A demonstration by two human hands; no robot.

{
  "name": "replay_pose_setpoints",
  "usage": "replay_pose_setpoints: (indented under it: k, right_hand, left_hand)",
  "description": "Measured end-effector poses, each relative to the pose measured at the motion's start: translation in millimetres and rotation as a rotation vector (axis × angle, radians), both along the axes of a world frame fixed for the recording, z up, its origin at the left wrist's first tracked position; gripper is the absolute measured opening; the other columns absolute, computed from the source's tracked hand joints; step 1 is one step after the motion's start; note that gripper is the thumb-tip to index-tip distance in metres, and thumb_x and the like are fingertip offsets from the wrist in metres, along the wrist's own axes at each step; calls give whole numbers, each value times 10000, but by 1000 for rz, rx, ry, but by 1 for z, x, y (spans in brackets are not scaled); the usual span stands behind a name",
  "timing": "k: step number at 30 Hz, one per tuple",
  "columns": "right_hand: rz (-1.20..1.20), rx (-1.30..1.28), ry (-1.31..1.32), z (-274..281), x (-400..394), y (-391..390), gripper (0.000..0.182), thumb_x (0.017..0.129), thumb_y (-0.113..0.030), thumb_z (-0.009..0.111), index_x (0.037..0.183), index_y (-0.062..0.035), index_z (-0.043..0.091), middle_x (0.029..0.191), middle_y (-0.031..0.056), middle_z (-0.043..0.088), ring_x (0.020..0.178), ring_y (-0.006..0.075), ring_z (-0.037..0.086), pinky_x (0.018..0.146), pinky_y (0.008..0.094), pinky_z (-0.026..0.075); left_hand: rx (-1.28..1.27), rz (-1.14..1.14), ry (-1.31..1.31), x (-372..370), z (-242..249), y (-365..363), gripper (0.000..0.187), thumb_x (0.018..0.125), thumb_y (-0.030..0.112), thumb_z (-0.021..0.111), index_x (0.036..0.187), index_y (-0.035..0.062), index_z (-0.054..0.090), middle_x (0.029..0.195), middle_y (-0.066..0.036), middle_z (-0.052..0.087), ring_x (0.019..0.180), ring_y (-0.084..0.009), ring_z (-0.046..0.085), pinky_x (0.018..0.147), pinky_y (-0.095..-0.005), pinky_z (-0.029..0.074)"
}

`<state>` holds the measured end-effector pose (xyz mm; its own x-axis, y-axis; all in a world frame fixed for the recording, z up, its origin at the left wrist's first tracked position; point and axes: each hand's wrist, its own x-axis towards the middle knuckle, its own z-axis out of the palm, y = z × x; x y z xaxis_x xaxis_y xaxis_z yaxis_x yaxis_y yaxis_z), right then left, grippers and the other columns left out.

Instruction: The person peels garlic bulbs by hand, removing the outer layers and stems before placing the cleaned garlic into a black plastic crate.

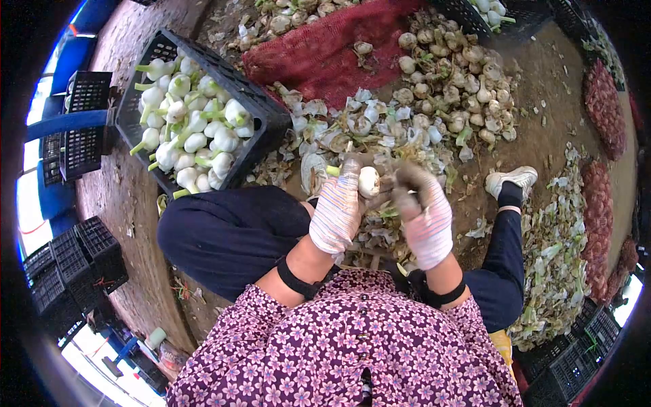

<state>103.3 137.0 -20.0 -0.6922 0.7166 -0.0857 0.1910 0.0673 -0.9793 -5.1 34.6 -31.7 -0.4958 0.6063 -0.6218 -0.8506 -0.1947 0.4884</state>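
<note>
My left hand (337, 207), in a striped glove with dirty fingertips, is closed around a white garlic bulb (369, 182) with a short green stem pointing left. Just right of the bulb is my right hand (427, 220), gloved the same way; its fingers are curled and smeared by motion, so whether they hold anything is unclear. Papery garlic skins (359, 122) lie on the ground beyond both hands. Peeled white bulbs with cut stems (196, 122) fill a black crate (264, 129) at the upper left.
Unpeeled garlic (461, 81) is heaped at the upper right beside a red mesh sack (305, 54). Filled red sacks (597, 224) stand along the right edge, near a strip of skins (553, 264). Empty black crates (85, 122) are stacked at the left. My legs flank the work spot.
</note>
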Motion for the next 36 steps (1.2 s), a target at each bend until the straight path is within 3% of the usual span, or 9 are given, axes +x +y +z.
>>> replay_pose_setpoints:
  k: [3, 8, 15, 21, 27, 29, 31, 33, 36]
  right_hand:
    - [227, 501, -64, 12, -6, -5, 533, 761, -217, 821, 1203, -13, 604, 1105, 188, 642, 987, 337, 628, 881, 380, 496]
    - [215, -34, -69, -11, -9, -7, 595, 742, -251, 845, 1218, -4, 587, 1086, 156, 646, 993, 286, 627, 889, 376, 497]
    - [240, -166, -33, -10, -1, -3, 523, 761, -157, 833, 1203, -1, 600, 1075, 138, 654, 984, 248, 631, 882, 342, 503]
    - [336, 17, 60, -11, 4, 7, 411, 809, -99, 784, 1180, 1, 638, 1102, 131, 674, 1004, 228, 645, 905, 333, 501]
    - [108, -496, 49, 12, 6, -7, 326, 830, -17, 732, 1146, -19, 650, 1123, 134, 675, 1024, 228, 649, 903, 330, 502]
    - [221, 375, -9, 11, 1, -7, 249, 866, 22, 657, 1113, -11, 639, 1101, 138, 672, 1023, 227, 647, 889, 321, 498]
    - [224, 394, 25, 3, 2, -6, 181, 890, 33, 593, 1066, 3, 620, 1014, 128, 665, 930, 216, 643, 830, 320, 502]
    - [83, -78, -106, 1, -1, -5, 158, 890, 42, 572, 1039, 5, 611, 958, 118, 651, 843, 206, 615, 774, 328, 501]
    - [-108, -169, -290, -19, 2, 22, 187, 942, -28, 530, 1118, -4, 589, 958, 95, 629, 822, 149, 576, 705, 289, 495]
  left_hand:
    - [-42, -29, 156, 2, 4, 1, 398, 1021, 390, 527, 1233, 56, 568, 1044, -60, 647, 844, -132, 634, 687, -276, 555]
    - [-97, -138, 143, -4, 26, 0, 437, 1026, 409, 511, 1277, 56, 572, 977, -16, 632, 808, -88, 594, 662, -238, 508]
    - [-63, -201, 252, -2, 4, -7, 379, 1043, 344, 485, 1198, 22, 609, 1051, -63, 660, 885, -137, 624, 782, -290, 524]
    - [21, -209, 254, -2, 2, -8, 485, 1050, 418, 421, 1264, 8, 566, 1136, -101, 640, 986, -186, 638, 834, -312, 554]
    - [2, -150, 154, 0, 3, -7, 453, 1047, 387, 448, 1242, 2, 586, 1115, -96, 651, 972, -163, 640, 831, -295, 544]
    - [19, -133, 164, 5, -2, -7, 438, 1045, 374, 461, 1237, 4, 592, 1110, -91, 654, 971, -155, 640, 835, -294, 540]
    - [-37, -143, 239, 6, 0, -6, 433, 1032, 356, 492, 1258, -4, 574, 1127, -90, 647, 972, -156, 634, 866, -320, 540]
    - [2, -115, 183, 1, 4, -5, 428, 1017, 320, 516, 1270, -23, 552, 1156, -116, 639, 1039, -220, 637, 905, -356, 545]
    - [185, 39, -48, -2, 12, -1, 388, 1001, 236, 515, 1265, -46, 547, 1189, -165, 633, 1157, -336, 610, 976, -397, 524]
